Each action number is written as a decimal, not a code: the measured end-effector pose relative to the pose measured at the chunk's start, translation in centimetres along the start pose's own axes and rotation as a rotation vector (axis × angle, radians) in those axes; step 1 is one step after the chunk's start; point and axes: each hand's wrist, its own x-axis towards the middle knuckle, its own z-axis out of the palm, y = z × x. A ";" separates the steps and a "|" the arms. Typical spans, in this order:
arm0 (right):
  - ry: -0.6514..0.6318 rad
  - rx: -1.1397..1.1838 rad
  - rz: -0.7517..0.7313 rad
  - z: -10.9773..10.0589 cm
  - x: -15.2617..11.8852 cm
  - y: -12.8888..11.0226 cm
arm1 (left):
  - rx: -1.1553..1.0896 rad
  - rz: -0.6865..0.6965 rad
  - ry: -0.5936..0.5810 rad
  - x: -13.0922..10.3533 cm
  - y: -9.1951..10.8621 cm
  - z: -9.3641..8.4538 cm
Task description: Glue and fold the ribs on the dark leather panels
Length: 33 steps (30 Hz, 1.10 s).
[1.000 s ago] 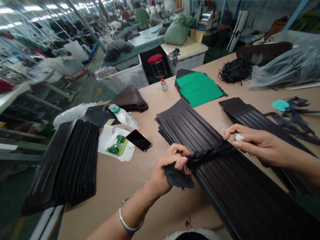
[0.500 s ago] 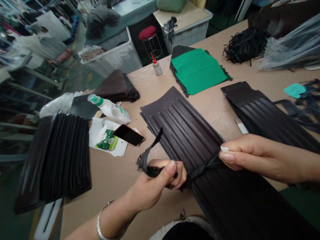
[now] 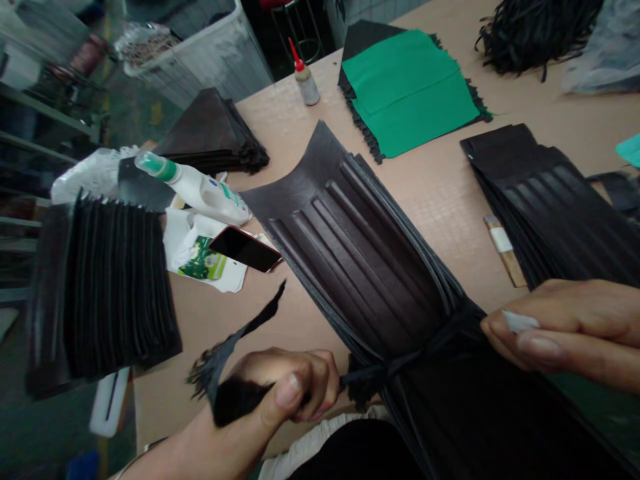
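Observation:
A stack of dark brown leather panels (image 3: 350, 247) with raised ridges lies at a slant in front of me. Around its middle runs a black fabric strip (image 3: 425, 348), pulled taut and crossing over itself, and the stack bends up on either side of it. My left hand (image 3: 287, 393) is closed on one end of the strip, whose frayed tail curls up behind the fist. Pinched closed, my right hand (image 3: 570, 333) grips the other end at the stack's right edge. A small white patch shows at the right fingertips; what it is I cannot tell.
Further dark panel stacks stand left (image 3: 115, 287) and right (image 3: 555, 200). A white bottle (image 3: 210, 193) and a phone (image 3: 245, 248) lie on the left. Behind are a red-tipped glue bottle (image 3: 306, 85), a green sheet (image 3: 410, 93) and a black strip pile (image 3: 543, 33).
My hands have moved apart, left hand leftward and right hand rightward, tightening the strip. The stack now bows up more at its far end. The camera view has shifted lower and closer.

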 end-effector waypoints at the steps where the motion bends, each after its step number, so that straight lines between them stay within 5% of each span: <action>1: -0.093 0.114 0.041 0.1 0.2 0.1 | -0.040 0.009 0.019 0.0 -0.6 0.0; 3: -0.176 0.264 0.086 0.3 0.8 0.0 | -0.136 0.047 0.058 0.1 -1.6 0.0; 7: -0.045 0.097 0.030 1.1 2.0 -2.9 | -0.079 0.132 0.057 -0.2 -0.2 0.4; 13: 0.081 -0.489 -0.298 3.2 2.5 -10.2 | 0.553 0.391 -0.049 -1.1 6.9 3.2; 17: 0.033 -0.734 -0.358 4.4 2.7 -12.0 | 0.936 0.734 0.117 0.1 8.6 5.4; 20: 0.002 -0.796 -0.388 4.9 2.7 -11.8 | 1.092 0.883 0.018 1.3 9.3 6.4; 23: 0.094 -0.801 -0.468 5.3 2.3 -11.0 | 0.951 0.798 -0.105 1.6 9.5 6.0; 27: 0.270 -0.805 -0.561 5.8 1.8 -9.7 | 0.404 0.635 -0.167 1.9 7.0 4.2; 30: 0.265 -0.819 -0.534 5.8 1.8 -9.3 | 0.126 0.448 -0.195 2.9 4.3 3.6; 33: 0.188 -0.757 -0.410 5.6 1.9 -9.5 | 0.189 0.424 -0.222 4.6 2.8 3.8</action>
